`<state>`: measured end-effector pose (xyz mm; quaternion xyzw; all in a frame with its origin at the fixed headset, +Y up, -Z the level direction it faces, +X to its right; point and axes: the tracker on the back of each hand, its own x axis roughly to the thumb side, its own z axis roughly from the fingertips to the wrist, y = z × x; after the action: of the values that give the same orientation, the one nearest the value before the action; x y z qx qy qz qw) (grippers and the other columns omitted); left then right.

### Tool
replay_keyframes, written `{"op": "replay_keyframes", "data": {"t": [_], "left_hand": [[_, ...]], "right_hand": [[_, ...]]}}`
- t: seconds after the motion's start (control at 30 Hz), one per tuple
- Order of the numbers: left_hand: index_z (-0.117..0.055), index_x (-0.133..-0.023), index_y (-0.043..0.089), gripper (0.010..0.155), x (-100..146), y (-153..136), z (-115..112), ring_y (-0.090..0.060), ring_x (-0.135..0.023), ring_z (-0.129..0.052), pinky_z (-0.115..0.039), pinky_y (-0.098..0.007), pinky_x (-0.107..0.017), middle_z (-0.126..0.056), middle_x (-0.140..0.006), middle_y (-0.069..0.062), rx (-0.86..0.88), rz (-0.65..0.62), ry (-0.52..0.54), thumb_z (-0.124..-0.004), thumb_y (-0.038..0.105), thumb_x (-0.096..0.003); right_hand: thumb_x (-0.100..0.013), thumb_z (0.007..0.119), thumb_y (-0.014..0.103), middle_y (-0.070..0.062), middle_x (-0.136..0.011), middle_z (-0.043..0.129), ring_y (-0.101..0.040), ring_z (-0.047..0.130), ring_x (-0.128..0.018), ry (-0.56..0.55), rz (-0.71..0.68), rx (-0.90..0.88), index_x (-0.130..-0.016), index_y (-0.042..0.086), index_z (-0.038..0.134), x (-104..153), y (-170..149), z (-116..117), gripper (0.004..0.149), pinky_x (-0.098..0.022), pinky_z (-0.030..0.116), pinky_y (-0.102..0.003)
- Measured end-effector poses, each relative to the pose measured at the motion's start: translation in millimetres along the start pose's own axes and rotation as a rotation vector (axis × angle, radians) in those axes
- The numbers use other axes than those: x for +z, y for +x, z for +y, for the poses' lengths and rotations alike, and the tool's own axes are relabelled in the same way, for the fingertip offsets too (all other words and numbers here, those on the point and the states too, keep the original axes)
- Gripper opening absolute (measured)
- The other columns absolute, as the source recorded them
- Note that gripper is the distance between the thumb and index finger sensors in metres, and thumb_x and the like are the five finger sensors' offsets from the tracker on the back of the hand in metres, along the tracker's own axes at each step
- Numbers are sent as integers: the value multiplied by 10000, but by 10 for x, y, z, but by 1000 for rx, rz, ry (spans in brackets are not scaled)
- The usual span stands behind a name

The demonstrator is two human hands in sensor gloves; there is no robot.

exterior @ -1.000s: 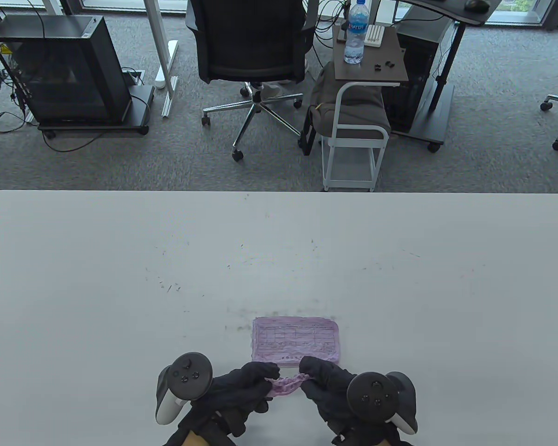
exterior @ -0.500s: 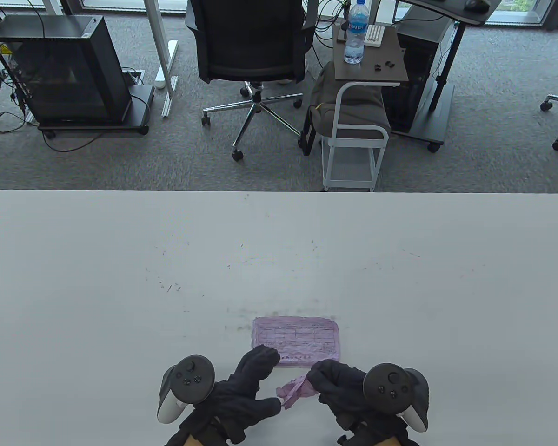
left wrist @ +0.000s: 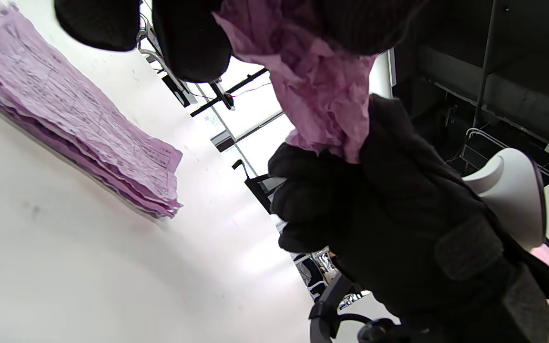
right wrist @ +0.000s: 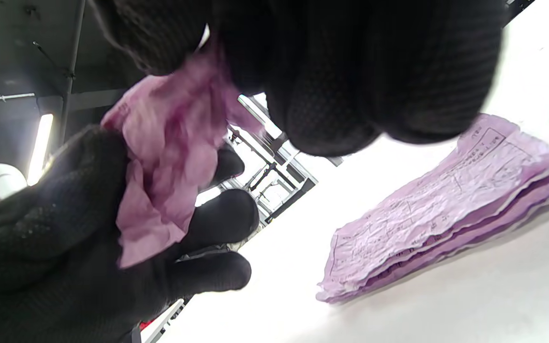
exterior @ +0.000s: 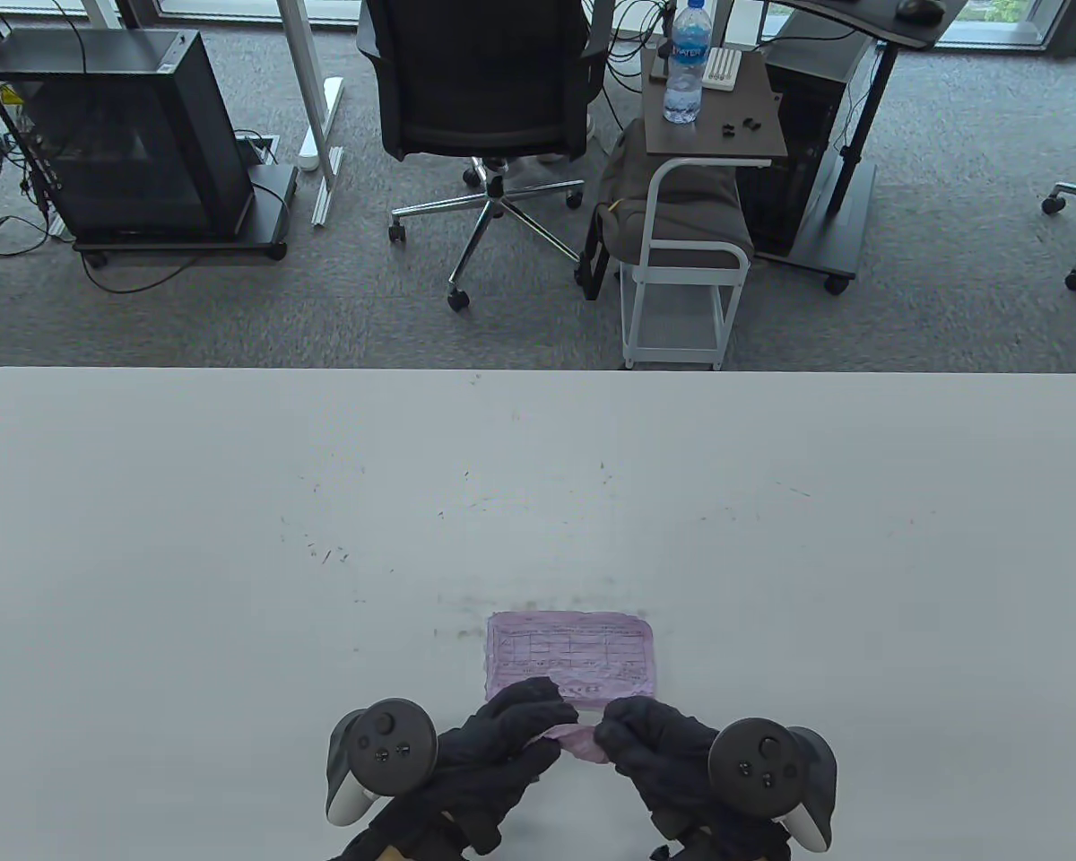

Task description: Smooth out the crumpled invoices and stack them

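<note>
Table view: even, bright daylight, sharp, soft shadows only. Both wrist views: white table (left wrist: 65,267) overexposed, windows blown out; nearest gloved fingers (right wrist: 350,71) blurred, frame tilted, wide-angle stretch at edges.

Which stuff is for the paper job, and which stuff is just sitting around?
For the job:
crumpled pink invoice, held by left hand and right hand
flat invoice stack
table

Just sitting around:
water bottle
office chair
small side table
computer case
</note>
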<state>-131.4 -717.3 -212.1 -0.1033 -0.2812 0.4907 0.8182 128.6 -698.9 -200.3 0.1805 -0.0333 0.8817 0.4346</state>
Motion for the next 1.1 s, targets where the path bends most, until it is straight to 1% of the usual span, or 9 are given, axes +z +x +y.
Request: {"op": "replay_keyframes", "data": {"t": [0.1,0.2,0.33,0.43,0.57,0.7,0.77,0.97,1.1], "left_hand": [[-747,-1031,156,483,-10,-15,-17,-493,-973,-704,-606,-691,-665,-546,-1135,-168,13,13,-44,-668,379,-610],[-725,-1054,157,506,-27,-17,-83,-498,-966,-715,-614,-692,-659,-560,-1122,-218,35,30,-151,-645,394,-613],[-773,-1011,123,482,-11,-21,-69,-519,-929,-748,-624,-687,-650,-611,-1089,-251,69,53,-195,-669,365,-607],[-796,-1005,100,488,23,-39,52,-510,-887,-808,-660,-678,-629,-677,-1057,-250,-89,79,-93,-716,348,-593],[-789,-987,108,458,85,-87,185,-478,-884,-828,-676,-662,-629,-685,-1052,-226,-80,108,38,-709,329,-594],[-733,-1009,131,444,172,-178,320,-456,-875,-844,-692,-645,-628,-663,-1057,-227,80,130,187,-704,307,-603],[-701,-1019,140,441,193,-206,354,-413,-829,-900,-715,-630,-621,-730,-1014,-203,101,134,204,-703,291,-605],[-711,-979,49,447,231,-277,412,-142,-313,-1009,-851,-498,-514,-918,-680,-95,116,208,240,-704,284,-598],[-728,-960,-1,443,253,-344,392,-106,-217,-1016,-898,-450,-433,-952,-607,-94,172,294,256,-701,264,-605]], "right_hand": [[-499,722,551,-371,-1096,377,-530,654,-869,130,-96,-158,-1075,71,303,-23,-27,27,858,-535,750,-593],[-477,814,522,-367,-1091,411,-533,649,-874,278,-128,-229,-1083,57,249,-56,1,147,950,-550,728,-616],[-486,880,355,-180,-805,824,-283,915,-558,285,-60,-30,-1010,58,556,-72,63,234,683,-439,851,-506],[-497,879,359,-90,-677,895,-200,940,-447,263,-14,121,-915,135,712,-66,58,208,503,-379,889,-455],[-524,852,415,-97,-688,894,-235,933,-478,287,43,-15,-808,205,821,-74,-39,187,355,-403,871,-490],[-539,851,404,-137,-730,869,-292,913,-521,352,67,-259,-777,167,842,-109,-159,217,336,-425,839,-536],[-541,849,392,-141,-747,858,-298,909,-537,344,67,-198,-794,160,827,-125,-164,221,344,-432,837,-538],[-541,844,350,-169,-791,821,-318,902,-565,245,122,33,-834,130,778,-139,-146,199,372,-433,839,-536],[-553,807,360,-266,-931,666,-351,861,-634,35,181,90,-935,92,651,-99,-198,98,491,-445,833,-527]]}}
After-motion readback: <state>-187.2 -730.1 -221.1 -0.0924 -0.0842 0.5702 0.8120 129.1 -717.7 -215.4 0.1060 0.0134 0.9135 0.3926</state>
